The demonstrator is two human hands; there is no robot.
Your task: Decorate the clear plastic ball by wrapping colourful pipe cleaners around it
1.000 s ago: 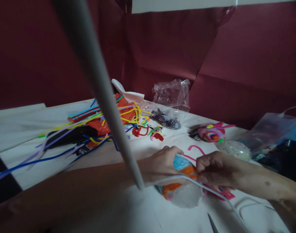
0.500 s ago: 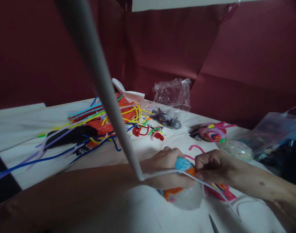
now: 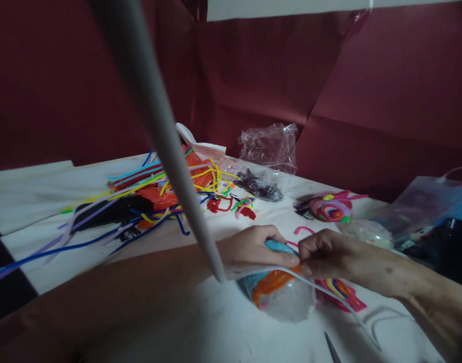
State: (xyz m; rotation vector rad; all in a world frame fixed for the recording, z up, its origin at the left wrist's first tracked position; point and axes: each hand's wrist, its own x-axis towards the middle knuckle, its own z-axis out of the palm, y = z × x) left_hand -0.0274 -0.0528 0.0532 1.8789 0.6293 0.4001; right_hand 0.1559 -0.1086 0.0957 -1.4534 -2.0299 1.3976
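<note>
A clear, rounded plastic shell point(image 3: 291, 302) lies on the white table, partly covered by a blue ropy band point(image 3: 253, 282) and an orange strip point(image 3: 272, 282). My left hand point(image 3: 257, 249) is closed over the top of the covered part, thumb pointing right along it. Close by on the right, my right hand point(image 3: 322, 257) has curled fingers and pinches at the upper end of the orange strip; its fingertips are partly hidden. A thin white cord point(image 3: 340, 300) runs in front of both hands. Under my right wrist lies a pink piece with yellow and blue strands point(image 3: 344, 294).
Coloured pipe cleaners point(image 3: 140, 186) and red wrapping are heaped at the left. Behind are a crumpled clear bag point(image 3: 269, 146), a pink decorated ball point(image 3: 333, 206) and a clear dome point(image 3: 367, 233). A pointed blade point(image 3: 332, 348) lies at the front. A blurred grey pole point(image 3: 159, 126) crosses the view.
My left hand has shifted slightly up and its thumb now lies over the top, exposing more of the blue and orange covering. My right hand has moved slightly left.
</note>
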